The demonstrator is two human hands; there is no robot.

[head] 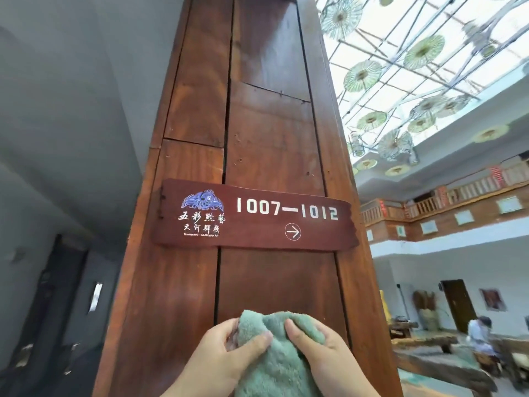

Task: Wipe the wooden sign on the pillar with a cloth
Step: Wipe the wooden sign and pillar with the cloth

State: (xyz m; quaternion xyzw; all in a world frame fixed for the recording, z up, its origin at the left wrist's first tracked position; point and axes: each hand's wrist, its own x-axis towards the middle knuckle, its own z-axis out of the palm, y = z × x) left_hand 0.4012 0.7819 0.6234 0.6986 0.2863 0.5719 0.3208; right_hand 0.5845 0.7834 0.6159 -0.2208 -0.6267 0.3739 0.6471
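Here, both hands, left hand (226, 349) | right hand (323, 349), grip fluffy green cloth (274, 365) | plank sign (254, 216) glossy, seemingly untouched.

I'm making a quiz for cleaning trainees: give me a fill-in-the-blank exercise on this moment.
1. Both the left hand and the right hand hold a ____ cloth.
2. The cloth is ____ the wooden sign, not touching it.
3. The sign's arrow points ____.
4. The sign's numbers start at ____.

Missing words: green; below; right; 1007

Wooden plank pillar (274, 124) — dark sign (254, 217) fixed flat across its face
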